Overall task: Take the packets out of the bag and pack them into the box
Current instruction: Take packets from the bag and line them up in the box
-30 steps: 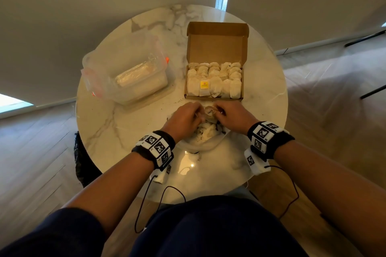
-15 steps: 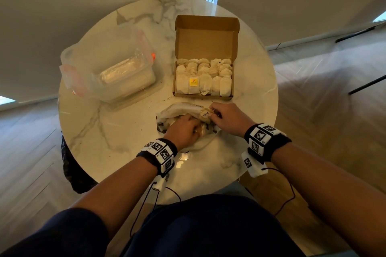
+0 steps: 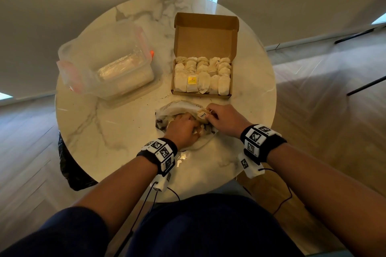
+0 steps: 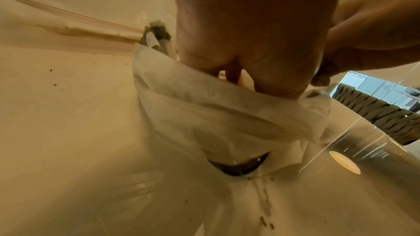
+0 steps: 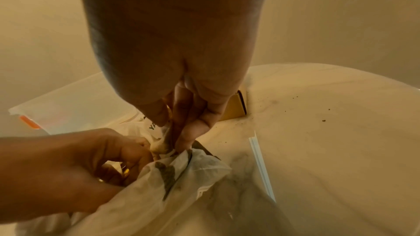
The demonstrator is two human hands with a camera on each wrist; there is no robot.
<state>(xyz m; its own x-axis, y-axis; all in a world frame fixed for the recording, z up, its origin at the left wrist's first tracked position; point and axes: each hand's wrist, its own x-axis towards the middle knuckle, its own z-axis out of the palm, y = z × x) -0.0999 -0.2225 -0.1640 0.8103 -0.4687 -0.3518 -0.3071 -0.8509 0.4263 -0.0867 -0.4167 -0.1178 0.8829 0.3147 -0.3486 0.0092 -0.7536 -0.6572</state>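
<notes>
An open cardboard box (image 3: 205, 36) at the table's far middle holds rows of pale packets (image 3: 202, 76). In front of it lies a crumpled white bag (image 3: 177, 108). My left hand (image 3: 183, 129) has its fingers curled into the mouth of the bag (image 4: 216, 114) and grips its edge. What lies under that hand is hidden. My right hand (image 3: 221, 117) pinches a packet (image 3: 202, 115) with a printed label just above the bag's right side. In the right wrist view, the right hand's fingertips (image 5: 188, 139) squeeze the packet (image 5: 162, 144), close to my left hand (image 5: 79, 164).
A clear plastic container (image 3: 108, 62) with orange clips stands at the far left of the round marble table (image 3: 104, 131). Dark crumbs (image 5: 295, 107) are scattered on the marble. A dark bag (image 3: 71, 165) hangs below the table's left edge.
My left hand has dropped from beside the right hand down into the bag's mouth. The right hand still pinches the labelled packet in about the same place.
</notes>
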